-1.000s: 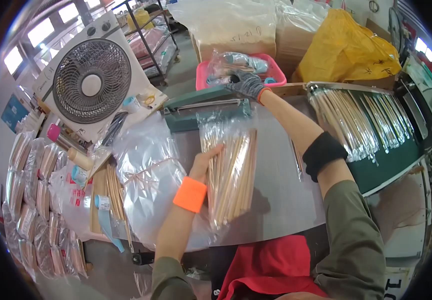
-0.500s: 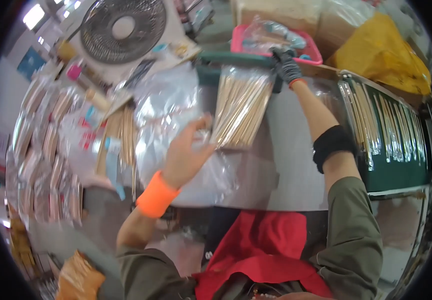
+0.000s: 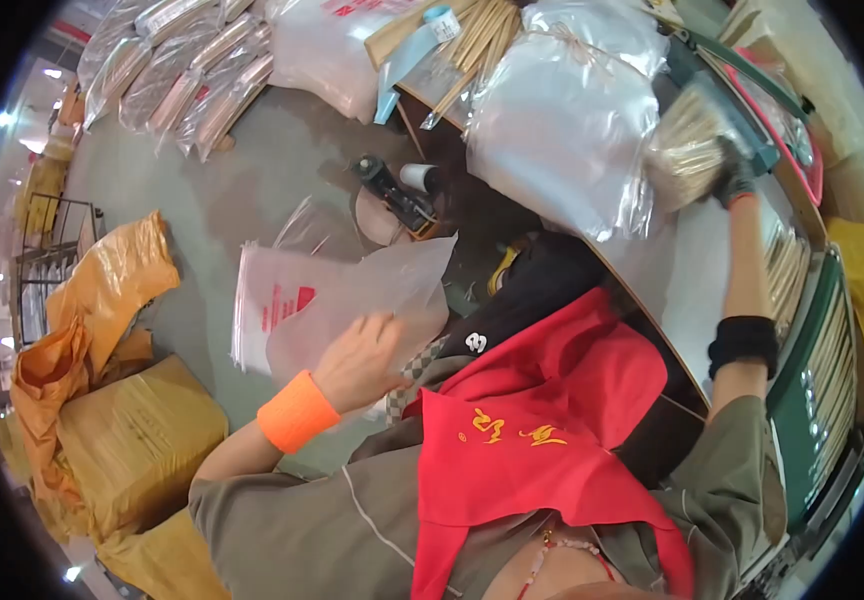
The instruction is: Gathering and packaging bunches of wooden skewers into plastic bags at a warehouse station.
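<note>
My left hand [image 3: 367, 352], wearing an orange wristband, is low at the left with its fingers curled on a clear plastic bag [image 3: 352, 312]. That bag lies skewed over a stack of flat plastic bags with red print [image 3: 255, 310], and its edge is blurred. At the upper right, my gloved right hand [image 3: 738, 175] grips a clear bag of thin wooden sticks [image 3: 690, 150] by its side. This bag is blurred and tilted over the worktable, beside a dark green tray [image 3: 752, 140].
A big pile of clear bags [image 3: 562, 120] lies on the table, with loose wooden sticks [image 3: 477, 50] beside it. Packed bundles [image 3: 177, 90] stand at the upper left. On the right is a green rack of sticks [image 3: 812, 370]. A wrapped carton [image 3: 142, 440] sits lower left.
The view has swung left and down. My left hand has gone from beside the stick bag to the stack of plastic bags; my right hand still holds the stick bag.
</note>
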The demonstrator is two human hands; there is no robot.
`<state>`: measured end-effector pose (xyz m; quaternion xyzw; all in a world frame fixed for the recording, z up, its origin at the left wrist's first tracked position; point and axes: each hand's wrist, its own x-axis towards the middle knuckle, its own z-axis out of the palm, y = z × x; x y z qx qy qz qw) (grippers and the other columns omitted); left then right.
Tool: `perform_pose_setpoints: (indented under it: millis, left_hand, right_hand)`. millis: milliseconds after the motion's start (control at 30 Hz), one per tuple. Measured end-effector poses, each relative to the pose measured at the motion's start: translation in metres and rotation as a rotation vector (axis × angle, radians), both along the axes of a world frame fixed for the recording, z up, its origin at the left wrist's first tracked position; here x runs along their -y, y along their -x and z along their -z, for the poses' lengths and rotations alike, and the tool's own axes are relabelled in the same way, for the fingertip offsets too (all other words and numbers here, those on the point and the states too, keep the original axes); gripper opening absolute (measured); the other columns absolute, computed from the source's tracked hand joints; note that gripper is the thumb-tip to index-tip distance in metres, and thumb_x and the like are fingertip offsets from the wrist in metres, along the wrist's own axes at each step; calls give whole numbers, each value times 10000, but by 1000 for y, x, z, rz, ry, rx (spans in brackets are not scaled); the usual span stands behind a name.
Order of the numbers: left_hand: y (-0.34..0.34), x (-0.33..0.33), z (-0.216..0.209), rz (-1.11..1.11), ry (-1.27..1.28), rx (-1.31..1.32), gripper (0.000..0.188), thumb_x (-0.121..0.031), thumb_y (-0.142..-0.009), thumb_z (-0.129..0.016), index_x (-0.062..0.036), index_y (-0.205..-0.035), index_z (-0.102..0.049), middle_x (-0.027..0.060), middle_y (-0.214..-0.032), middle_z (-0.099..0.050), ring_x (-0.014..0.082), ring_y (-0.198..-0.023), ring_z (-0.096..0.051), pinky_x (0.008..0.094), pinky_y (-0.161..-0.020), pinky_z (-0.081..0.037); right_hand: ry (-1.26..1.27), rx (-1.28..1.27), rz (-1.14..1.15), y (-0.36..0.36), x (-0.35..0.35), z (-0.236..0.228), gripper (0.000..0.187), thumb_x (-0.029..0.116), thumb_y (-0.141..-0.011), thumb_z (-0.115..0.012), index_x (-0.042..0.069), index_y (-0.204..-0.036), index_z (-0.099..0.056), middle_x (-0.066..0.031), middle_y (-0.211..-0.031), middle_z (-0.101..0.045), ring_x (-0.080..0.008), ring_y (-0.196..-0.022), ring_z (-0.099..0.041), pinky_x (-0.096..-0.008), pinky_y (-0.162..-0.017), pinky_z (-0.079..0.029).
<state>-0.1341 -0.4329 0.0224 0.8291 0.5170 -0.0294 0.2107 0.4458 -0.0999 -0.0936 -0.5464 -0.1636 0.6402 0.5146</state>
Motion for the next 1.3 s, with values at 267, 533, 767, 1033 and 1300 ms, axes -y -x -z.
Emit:
perform_pose_setpoints:
  millis: [267,533,767,1033,1300]
  left_hand:
    - [25,-48,35,-141,-3,-297,489,-236,-689,-700,-5,-1074,-509,177,-1086,-534,309,-932,-545,417,-765,-466]
    - [30,-7,64,194,411,515,655,-449,-740,-677,-21,-1200,-491,224,-1206,-506,325,-1034,-551,428,-814,-466]
    - [89,29,-7,371,437,-270,461,-328,-730,-670,-58,-1081,-539,120,-801,-620,301,-780,-622,406,-721,-477]
    - [79,82,-19,497,444,-292,135,-132,-739,-603,-24,-784,-536,126,-631,-582,295,-648,-622,415,-568,-483]
    - [35,9,15,2,-263,-15,965,-253,-633,-752,-24,-1407,-224,257,-1352,-328,408,-1198,-386,459,-931,-407]
  right_hand:
    - [-345,-136,310,189,200,-85,332,168,-765,-602,4,-1054,-593,-112,-1016,-620,-237,-939,-591,-355,-887,-474]
    - [-160,-428,-61,363,239,-75,306,75,-687,-640,-29,-973,-605,-139,-976,-635,-256,-886,-620,-390,-847,-518]
    - [-681,412,-437,411,246,-52,587,218,-705,-748,51,-1216,-512,-115,-1165,-577,-279,-1034,-562,-375,-921,-446]
    - [-1256,1302,-1768,495,298,11,269,200,-770,-532,79,-961,-678,-121,-956,-635,-292,-968,-590,-453,-810,-456]
    - [-1182,1084,-1774,484,352,109,271,245,-758,-508,54,-824,-690,-190,-902,-660,-284,-820,-646,-424,-702,-499]
